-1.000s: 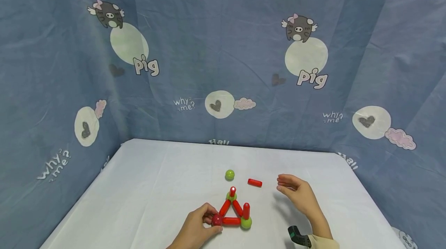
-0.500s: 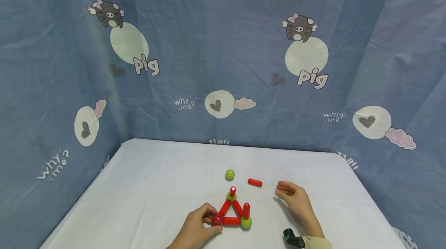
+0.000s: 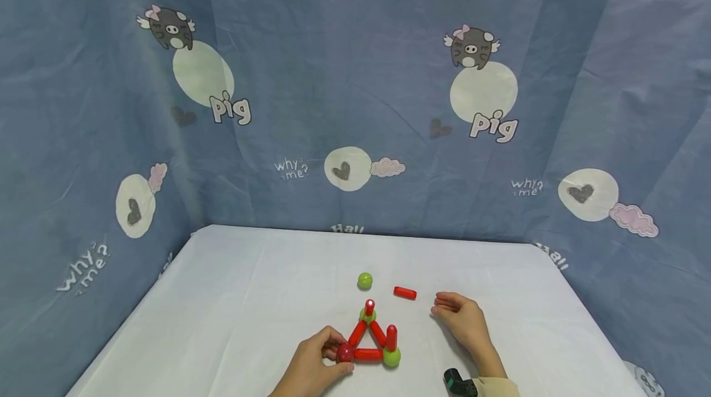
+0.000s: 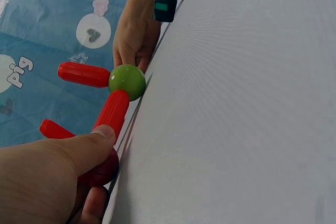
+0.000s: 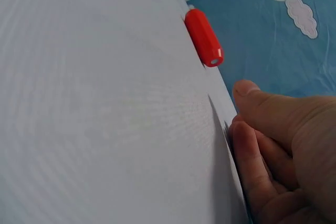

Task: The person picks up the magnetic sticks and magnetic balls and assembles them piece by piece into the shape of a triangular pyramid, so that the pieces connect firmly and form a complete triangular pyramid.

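Observation:
My left hand holds the dark red ball at the left corner of a triangle made of red rods and balls. In the left wrist view the thumb reaches over the ball onto the start of a rod. Green balls form the right corner and the far corner, each with a red rod standing up from it. My right hand hovers low over the table, fingers loosely bent around nothing. Just beyond its fingertips, to the left, lies a loose red rod.
A loose green ball sits behind the triangle, left of the loose rod. All of it is on a white-covered table. A blue printed curtain hangs behind and along the left side. A dark band is on the right wrist.
My right hand has moved left and a little nearer to me, still holding nothing. The left hand keeps its grip on the red ball, and the triangle stays in place.

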Available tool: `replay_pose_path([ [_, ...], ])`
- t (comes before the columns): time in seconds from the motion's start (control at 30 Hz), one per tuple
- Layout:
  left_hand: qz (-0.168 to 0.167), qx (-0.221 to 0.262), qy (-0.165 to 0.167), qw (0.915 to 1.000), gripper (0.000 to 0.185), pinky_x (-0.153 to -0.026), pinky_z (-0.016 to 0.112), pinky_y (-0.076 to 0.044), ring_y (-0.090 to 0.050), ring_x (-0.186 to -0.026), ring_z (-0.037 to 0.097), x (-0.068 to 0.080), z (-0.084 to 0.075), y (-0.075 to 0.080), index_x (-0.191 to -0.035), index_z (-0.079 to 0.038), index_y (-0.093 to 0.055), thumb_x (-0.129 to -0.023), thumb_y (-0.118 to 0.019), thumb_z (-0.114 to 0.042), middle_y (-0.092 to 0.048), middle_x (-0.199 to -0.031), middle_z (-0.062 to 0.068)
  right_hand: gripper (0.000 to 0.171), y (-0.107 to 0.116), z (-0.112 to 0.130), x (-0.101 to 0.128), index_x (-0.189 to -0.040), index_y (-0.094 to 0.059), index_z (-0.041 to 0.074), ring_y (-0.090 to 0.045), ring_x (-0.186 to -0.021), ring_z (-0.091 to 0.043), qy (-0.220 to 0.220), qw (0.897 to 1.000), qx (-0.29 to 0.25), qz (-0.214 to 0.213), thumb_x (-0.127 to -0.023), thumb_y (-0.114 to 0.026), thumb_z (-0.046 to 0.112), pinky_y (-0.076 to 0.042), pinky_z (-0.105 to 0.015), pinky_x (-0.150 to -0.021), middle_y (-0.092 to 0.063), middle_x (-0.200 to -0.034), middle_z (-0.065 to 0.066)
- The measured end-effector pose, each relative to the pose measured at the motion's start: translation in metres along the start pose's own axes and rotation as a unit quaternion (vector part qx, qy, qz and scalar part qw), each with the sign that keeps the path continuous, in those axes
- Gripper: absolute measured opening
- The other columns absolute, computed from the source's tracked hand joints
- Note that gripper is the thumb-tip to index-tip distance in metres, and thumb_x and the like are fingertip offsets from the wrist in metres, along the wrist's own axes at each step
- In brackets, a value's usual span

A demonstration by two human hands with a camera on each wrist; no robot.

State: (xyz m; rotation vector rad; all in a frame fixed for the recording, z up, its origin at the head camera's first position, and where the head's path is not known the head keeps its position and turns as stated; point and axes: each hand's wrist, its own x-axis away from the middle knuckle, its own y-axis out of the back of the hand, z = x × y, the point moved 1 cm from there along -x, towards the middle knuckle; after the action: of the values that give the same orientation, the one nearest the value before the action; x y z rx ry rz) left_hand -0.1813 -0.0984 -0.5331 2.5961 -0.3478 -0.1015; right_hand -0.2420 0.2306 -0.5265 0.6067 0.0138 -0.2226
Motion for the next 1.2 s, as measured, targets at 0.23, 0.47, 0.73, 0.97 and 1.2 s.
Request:
replay_pose_path([
  [0.23, 0.004, 0.0, 0.003, 1.0, 0.04, -0.072, 0.017, -0.052, -0.06, -0.081, 0.007, -0.001, 0.0, 0.001, -0.105, -0.015, -0.065, -0.076, -0.091, -0.024, -0.068, -0.095, -0.006, 0.032, -0.002, 0.002, -0.002, -0.113, -0.075, 0.002, -0.075, -0.093, -0.02, 0.003, 1.0, 0.012, 0.0, -0.083, -0.083, 0.013, -0.059, -0.03, -0.081, -0.079, -0.102, -0.009],
  [0.47, 0.001, 0.001, 0.009, 1.0, 0.04, -0.072, 0.018, -0.052, -0.06, -0.081, 0.007, -0.001, 0.001, 0.003, -0.105, -0.015, -0.064, -0.077, -0.091, -0.024, -0.068, -0.094, -0.005, 0.032, -0.008, 0.007, -0.005, -0.111, -0.076, 0.003, -0.075, -0.09, -0.017, 0.01, 1.0, 0.02, -0.003, -0.082, -0.084, 0.014, -0.059, -0.032, -0.082, -0.079, -0.1, -0.007],
  [0.73, 0.009, 0.011, 0.009, 0.9999, 0.04, -0.075, 0.02, -0.055, -0.061, -0.081, 0.009, 0.0, 0.001, 0.0, -0.105, -0.016, -0.065, -0.076, -0.091, -0.024, -0.068, -0.095, -0.005, 0.033, -0.023, 0.015, -0.012, -0.111, -0.076, 0.003, -0.073, -0.09, -0.016, 0.026, 0.999, 0.021, 0.009, -0.08, -0.084, 0.011, -0.059, -0.029, -0.079, -0.079, -0.101, -0.007],
  [0.97, 0.005, 0.007, -0.004, 1.0, 0.039, -0.073, 0.017, -0.053, -0.06, -0.081, 0.005, 0.0, 0.0, -0.001, -0.105, -0.016, -0.065, -0.077, -0.09, -0.025, -0.068, -0.095, -0.006, 0.033, -0.03, 0.019, -0.016, -0.11, -0.076, 0.004, -0.071, -0.086, -0.013, 0.047, 0.999, 0.025, 0.008, -0.079, -0.085, 0.009, -0.055, -0.022, -0.074, -0.078, -0.098, -0.007],
  [1.2, 0.003, 0.008, -0.001, 1.0, 0.039, -0.072, 0.016, -0.053, -0.06, -0.08, 0.005, 0.002, 0.0, 0.0, -0.106, -0.015, -0.065, -0.078, -0.09, -0.026, -0.068, -0.095, -0.006, 0.034, -0.034, 0.019, -0.019, -0.111, -0.077, 0.006, -0.068, -0.084, -0.01, 0.046, 0.998, 0.032, 0.017, -0.079, -0.086, 0.01, -0.053, -0.019, -0.072, -0.078, -0.098, -0.004],
])
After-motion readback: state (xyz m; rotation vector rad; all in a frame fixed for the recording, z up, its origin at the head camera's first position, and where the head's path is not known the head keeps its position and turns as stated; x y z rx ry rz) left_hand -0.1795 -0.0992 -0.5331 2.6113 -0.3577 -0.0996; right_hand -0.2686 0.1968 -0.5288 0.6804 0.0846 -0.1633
